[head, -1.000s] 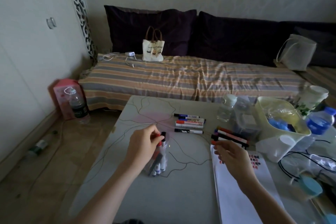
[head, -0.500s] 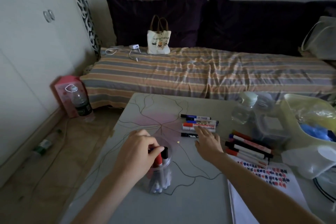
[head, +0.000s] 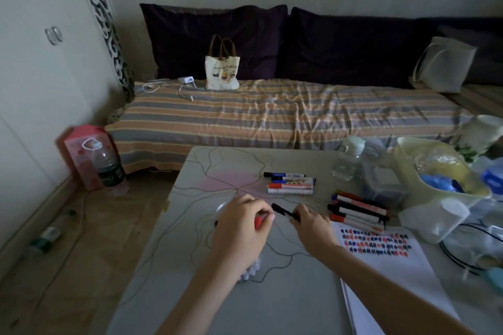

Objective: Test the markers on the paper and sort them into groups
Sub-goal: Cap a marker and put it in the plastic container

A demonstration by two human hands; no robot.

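Observation:
My left hand (head: 242, 226) pinches a red-capped marker (head: 258, 221) over a clear cup (head: 249, 270) of markers, which my wrist mostly hides. My right hand (head: 310, 221) grips a black marker (head: 283, 211), its cap end pointing left toward my left hand. One group of markers (head: 290, 183) lies in a row at the table's middle. A second group of markers (head: 358, 209) lies to the right, just above the white paper (head: 392, 269), which carries rows of red, blue and black test marks.
The grey table (head: 217, 302) has thin dark lines drawn on it. A clear bottle (head: 349, 160), a yellow-green basket (head: 435, 171), white cups and black cables (head: 457, 253) crowd the right side. A striped sofa (head: 272, 117) stands behind; bottles and a pink box stand on the floor at left.
My right hand has picked a black marker off the middle group and drawn it back toward my left hand. My left hand stays at the cup on the red-capped marker.

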